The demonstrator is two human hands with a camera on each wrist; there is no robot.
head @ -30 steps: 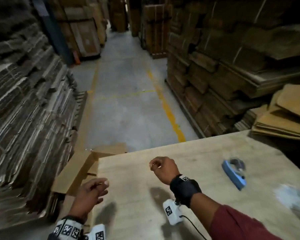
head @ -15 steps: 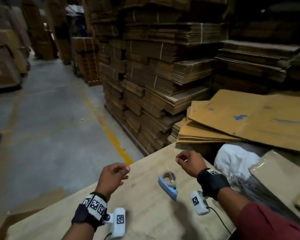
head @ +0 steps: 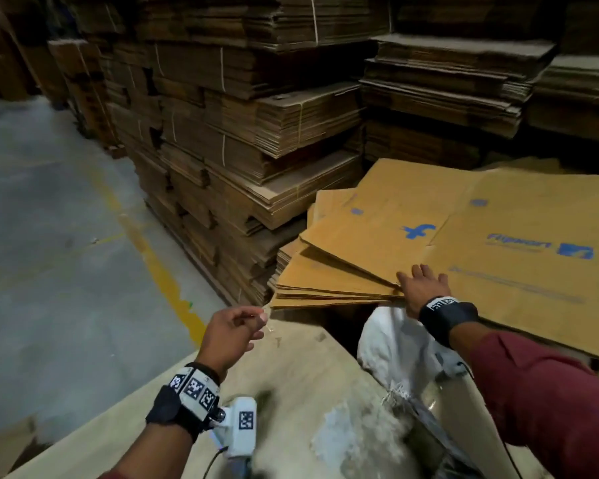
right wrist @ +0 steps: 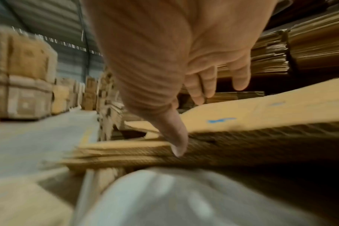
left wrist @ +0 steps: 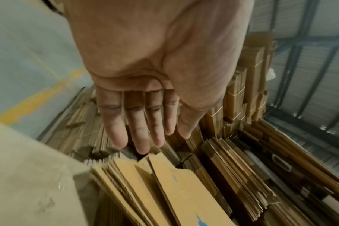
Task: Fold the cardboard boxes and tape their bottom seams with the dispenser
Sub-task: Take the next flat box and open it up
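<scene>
The step in hand appears to be fetching a blank: the right hand [head: 424, 288] lies with fingers apart on the flat cardboard boxes [head: 464, 236] stacked beyond the tabletop's [head: 291, 392] far edge, thumb at their edge, left hand [head: 230, 335] loosely curled and empty; next, grip and draw one sheet onto the tabletop.

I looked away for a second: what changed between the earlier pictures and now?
The view swung right, and the tape dispenser is out of view. The right hand reached forward from over the table to the flat box stack, fingers on the top sheet, thumb at its edge. The left hand stays empty above the table, holding nothing.
</scene>
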